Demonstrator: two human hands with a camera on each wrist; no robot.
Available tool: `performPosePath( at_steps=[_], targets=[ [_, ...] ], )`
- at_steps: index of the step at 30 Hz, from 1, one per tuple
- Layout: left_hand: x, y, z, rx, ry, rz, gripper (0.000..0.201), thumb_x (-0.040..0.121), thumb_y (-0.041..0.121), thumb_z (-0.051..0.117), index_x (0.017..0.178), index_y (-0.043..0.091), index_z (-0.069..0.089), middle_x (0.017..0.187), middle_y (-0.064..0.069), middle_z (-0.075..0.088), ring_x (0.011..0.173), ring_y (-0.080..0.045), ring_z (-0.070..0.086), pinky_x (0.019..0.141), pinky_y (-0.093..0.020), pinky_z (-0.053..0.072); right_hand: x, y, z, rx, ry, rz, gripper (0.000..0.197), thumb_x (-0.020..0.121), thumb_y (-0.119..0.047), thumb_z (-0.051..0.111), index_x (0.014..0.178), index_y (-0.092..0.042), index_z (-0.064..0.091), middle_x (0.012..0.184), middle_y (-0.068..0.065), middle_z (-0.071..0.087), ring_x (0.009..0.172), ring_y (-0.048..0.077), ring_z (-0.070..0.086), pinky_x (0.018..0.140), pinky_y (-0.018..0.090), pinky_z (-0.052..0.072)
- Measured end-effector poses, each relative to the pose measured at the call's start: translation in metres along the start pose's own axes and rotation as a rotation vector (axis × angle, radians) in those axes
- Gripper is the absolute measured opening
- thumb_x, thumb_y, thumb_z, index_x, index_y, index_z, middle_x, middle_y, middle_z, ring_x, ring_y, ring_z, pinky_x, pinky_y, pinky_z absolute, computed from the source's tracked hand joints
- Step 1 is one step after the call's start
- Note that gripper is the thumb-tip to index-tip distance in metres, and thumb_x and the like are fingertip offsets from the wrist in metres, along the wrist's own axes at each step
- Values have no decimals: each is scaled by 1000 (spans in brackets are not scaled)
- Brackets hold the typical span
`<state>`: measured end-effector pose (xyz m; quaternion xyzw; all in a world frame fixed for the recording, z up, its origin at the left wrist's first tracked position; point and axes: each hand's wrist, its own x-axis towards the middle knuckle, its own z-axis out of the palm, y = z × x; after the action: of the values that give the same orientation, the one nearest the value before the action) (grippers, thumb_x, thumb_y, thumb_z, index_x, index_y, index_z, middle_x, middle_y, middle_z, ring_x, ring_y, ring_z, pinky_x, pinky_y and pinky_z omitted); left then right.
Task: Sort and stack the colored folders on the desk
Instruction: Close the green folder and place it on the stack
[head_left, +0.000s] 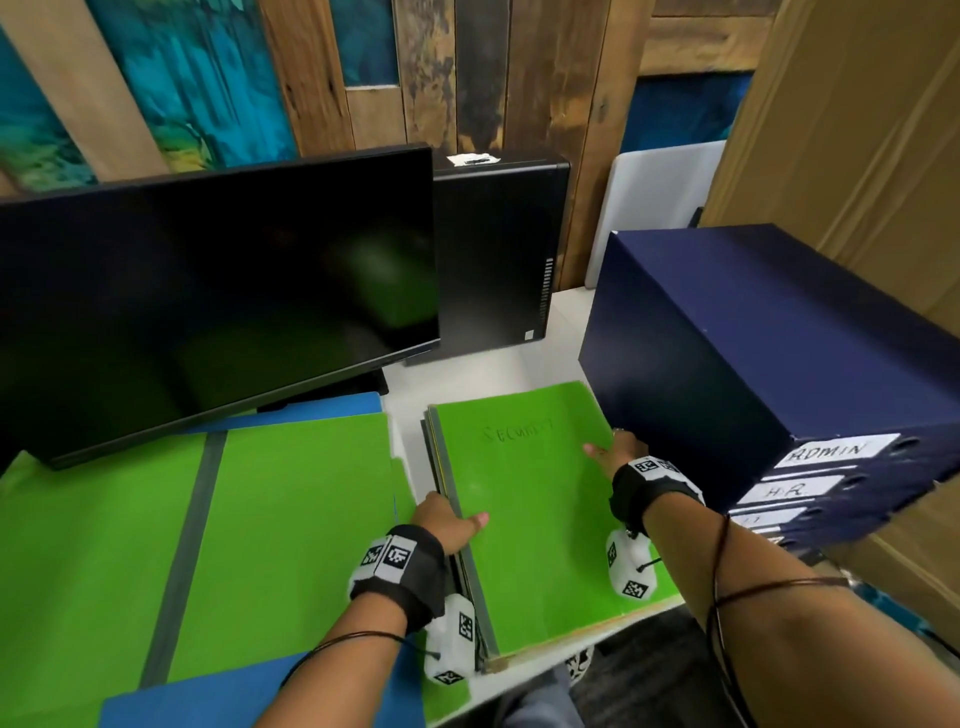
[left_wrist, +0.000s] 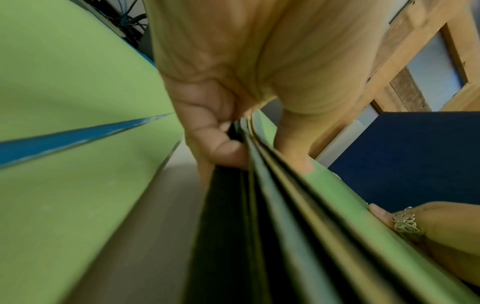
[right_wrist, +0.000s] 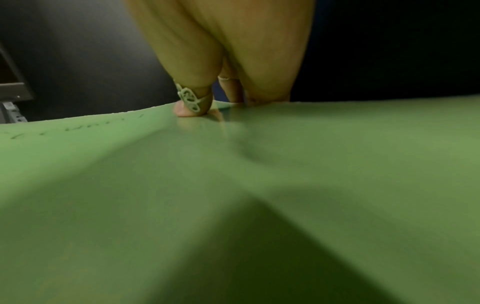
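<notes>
**Both hands on the green folder stack**

Stack of green folders (head_left: 524, 509) lies flat on the white counter (head_left: 498, 369), near its front edge, just left of the dark blue boxes (head_left: 769, 364). Top folder has handwriting on its cover (too faint to read properly).

Left hand (head_left: 447, 522) grips the stack's left edge: thumb on top of the cover, fingers (left_wrist: 228, 152) curled under the edge. The left wrist view shows several layered folder edges pinched between thumb and fingers.

Right hand (head_left: 615, 452) is at the stack's right edge, thumb on the cover, other fingers over the edge next to the blue boxes. In the right wrist view the ringed finger (right_wrist: 193, 102) presses on the green cover; whether the rest curl under the edge I cannot tell.

Second pile to the left: large green folders (head_left: 260, 519) with a grey spine strip, spread flat, with blue folders (head_left: 218, 701) showing under them at front and back. A narrow strip of counter separates the two piles.

Behind: black monitor (head_left: 218, 291), screen dark, overhanging the left pile; black computer case (head_left: 498, 254) beside it. The blue boxes carry white labels, "ADMIN" and "H.R." readable. Cardboard (head_left: 857, 114) stands at far right.
</notes>
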<state>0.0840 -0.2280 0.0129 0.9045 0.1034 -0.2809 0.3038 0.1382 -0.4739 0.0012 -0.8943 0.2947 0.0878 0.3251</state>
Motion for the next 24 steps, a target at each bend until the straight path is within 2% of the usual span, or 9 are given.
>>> performPosePath(
  at_steps=[3,5,9,11,13,17,20,22,24],
  targets=[
    [1,-2,0,66,20,14,78,84,56,55,135,0,35,140,-15,43,126,-27,47,98,-31,43,-3,-2,0,-77,16,-12,56,89,-33,62,131,2,49,134,21,52,125,32,50,101,35,42],
    [2,-2,-4,96,83,34,83,80,58,59,133,-1,36,136,-16,47,123,-28,50,96,-31,45,-6,-7,0,-157,53,-99,51,88,-29,62,129,1,53,133,21,53,122,31,52,101,33,42],
    [-3,1,-22,47,205,114,103,73,58,66,146,6,16,151,-16,25,135,-30,36,107,-34,36,-21,-31,3,-224,73,-287,41,90,-24,60,125,-3,57,134,19,51,126,29,46,106,31,37],
    [-5,-1,-36,5,247,125,99,74,55,67,146,10,15,149,-17,23,134,-33,36,107,-37,36,-31,-49,9,-228,47,-399,41,92,-24,57,129,-7,54,140,15,47,135,25,36,111,29,27],
    [-3,-14,-54,-37,328,99,92,76,43,71,145,12,19,144,-17,26,131,-35,38,108,-40,37,-48,-73,21,-187,-12,-513,38,92,-23,56,128,-9,56,141,14,46,135,24,36,110,27,26],
    [-1,-69,-93,6,505,-103,73,82,25,69,142,9,30,140,-19,32,130,-37,35,108,-43,36,-89,-119,60,-173,-184,-773,31,93,-21,53,120,-9,63,129,13,59,122,24,51,102,27,37],
    [-7,-124,-112,114,533,-329,73,80,31,70,139,6,35,140,-19,30,131,-38,31,106,-47,38,-123,-137,96,-271,-339,-860,32,95,-20,50,120,-5,63,125,14,62,117,26,56,101,31,43],
    [-14,-159,-117,162,505,-450,88,71,41,76,140,9,31,142,-19,26,134,-40,26,106,-52,37,-143,-145,120,-376,-412,-813,35,95,-24,49,118,-1,62,121,16,62,115,30,57,95,32,47],
    [-21,-189,-113,125,458,-518,112,62,51,79,147,17,13,153,-20,6,141,-44,6,107,-63,26,-154,-150,139,-436,-440,-663,42,94,-29,53,123,2,53,124,17,58,116,31,56,89,31,47]
  ],
)
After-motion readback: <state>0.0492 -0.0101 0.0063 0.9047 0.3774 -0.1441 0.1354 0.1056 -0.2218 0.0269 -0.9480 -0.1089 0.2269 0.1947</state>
